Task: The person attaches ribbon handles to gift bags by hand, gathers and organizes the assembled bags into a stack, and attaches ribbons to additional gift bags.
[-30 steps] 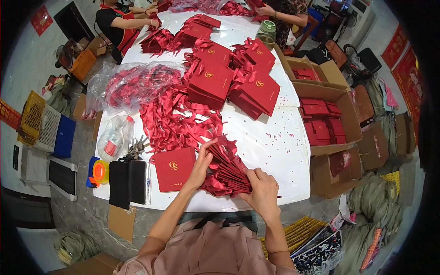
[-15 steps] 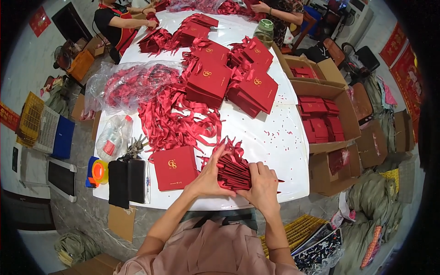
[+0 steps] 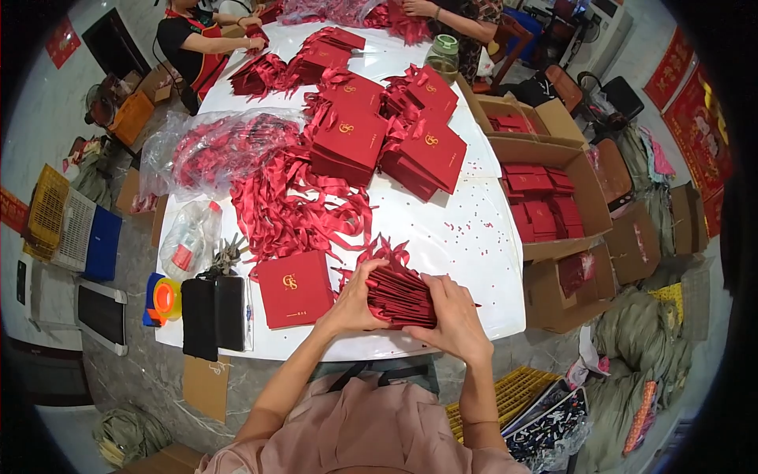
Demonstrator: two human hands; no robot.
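Note:
A thick stack of flat red paper bags point(image 3: 403, 297) stands on edge near the table's front, its ribbon handles point(image 3: 384, 251) sticking up on the far side. My left hand point(image 3: 353, 302) is wrapped round the stack's left end, and my right hand point(image 3: 453, 320) presses against its right end. Just left of my left hand lies a flat pile of red bags point(image 3: 296, 289) with gold lettering. Loose red ribbons point(image 3: 292, 205) spread in a tangle beyond that pile. Farther back, several more piles of red bags point(image 3: 347, 144) rest on the white table.
A clear plastic bag of ribbons point(image 3: 229, 150) lies at the left. Tape rolls point(image 3: 166, 298), a black pouch point(image 3: 200, 316) and a plastic bottle point(image 3: 189, 241) sit at the front left. Cartons point(image 3: 553, 158) holding red bags stand along the right edge. Two people work at the far end.
The hands have shifted slightly on the stack; my right hand's fingers now lie flatter along its right end. The whole view has drifted a little.

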